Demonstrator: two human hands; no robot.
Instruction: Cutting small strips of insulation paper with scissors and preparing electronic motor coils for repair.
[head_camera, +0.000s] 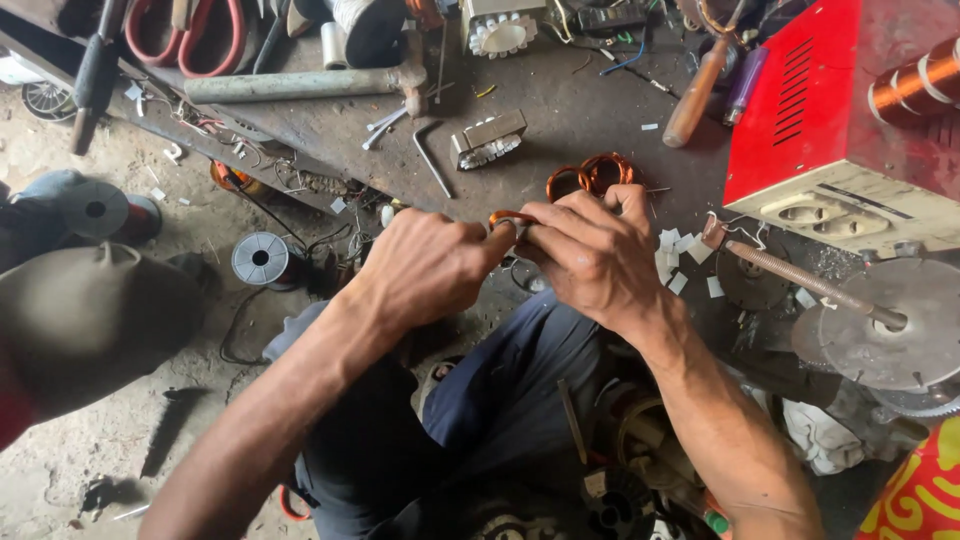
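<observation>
My left hand (425, 268) and my right hand (590, 255) meet at the edge of a dark workbench (560, 120), both pinching a small copper wire coil (508, 218) between their fingertips. More loops of the same copper winding (590, 172) lie on the bench just behind my right hand's fingers. My knees in dark blue trousers (500, 400) are below the hands.
A red and cream metal box (830, 110) stands at the right, with a threaded rod and round metal discs (880, 320) in front of it. A hammer (300, 84), hex key (432, 160), small transformer (488, 138) and screwdriver (700, 90) lie on the bench. Wire spools (260, 258) sit on the floor at left.
</observation>
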